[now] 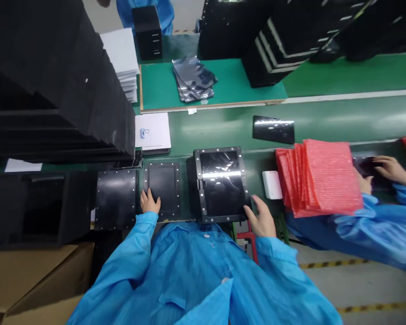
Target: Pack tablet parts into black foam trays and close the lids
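My left hand (pixel 150 201) lies with its fingers spread on the lower left edge of a flat black tray (pixel 164 185), which has a ring of pale dots along its border. To the right of that tray rises a stack of black trays (pixel 193 189), with a glossy black panel (pixel 222 185) lying in the topmost one. Beside the stack's near right corner is my right hand (pixel 262 217), thumb and fingers apart; whether it touches the edge I cannot tell. A second dotted black tray (pixel 117 198) sits left of my left hand.
Tall black stacks (pixel 98 90) stand at the left, above an open cardboard box (pixel 37 280). Red bubble bags (pixel 331 180) and a white device (pixel 272 185) lie at right, near a co-worker's hands (pixel 394 169). Further back are a dark glossy panel (pixel 274 129) and silvery bags (pixel 193 79).
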Action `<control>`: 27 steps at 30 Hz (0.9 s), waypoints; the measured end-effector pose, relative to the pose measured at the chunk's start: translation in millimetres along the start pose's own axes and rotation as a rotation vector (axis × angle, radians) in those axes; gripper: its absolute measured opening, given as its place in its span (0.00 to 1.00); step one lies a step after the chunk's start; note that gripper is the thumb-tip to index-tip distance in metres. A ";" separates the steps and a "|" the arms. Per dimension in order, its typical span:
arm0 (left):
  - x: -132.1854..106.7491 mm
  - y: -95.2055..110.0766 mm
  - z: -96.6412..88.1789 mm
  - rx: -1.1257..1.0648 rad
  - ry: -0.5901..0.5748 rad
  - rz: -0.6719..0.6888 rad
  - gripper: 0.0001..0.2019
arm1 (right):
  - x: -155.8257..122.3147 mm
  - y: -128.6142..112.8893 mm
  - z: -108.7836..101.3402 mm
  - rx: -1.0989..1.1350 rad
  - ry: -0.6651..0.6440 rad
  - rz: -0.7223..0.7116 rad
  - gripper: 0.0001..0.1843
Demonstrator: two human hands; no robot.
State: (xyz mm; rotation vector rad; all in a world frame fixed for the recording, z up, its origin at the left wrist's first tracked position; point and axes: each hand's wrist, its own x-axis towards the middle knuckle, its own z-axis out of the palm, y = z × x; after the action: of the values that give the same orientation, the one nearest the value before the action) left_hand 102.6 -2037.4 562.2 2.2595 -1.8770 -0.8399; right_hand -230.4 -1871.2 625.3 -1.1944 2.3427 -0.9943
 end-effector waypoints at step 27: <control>-197.0 198.4 -18.7 0.232 0.021 0.866 0.22 | 60.9 -46.6 -10.0 0.925 -0.595 0.229 0.29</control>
State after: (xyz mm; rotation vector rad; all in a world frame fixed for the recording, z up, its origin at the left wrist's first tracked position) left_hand -83.0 -1907.3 727.1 1.2476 -2.6747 -0.4588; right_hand -245.5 -1934.7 666.8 -0.6786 1.2603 -1.2083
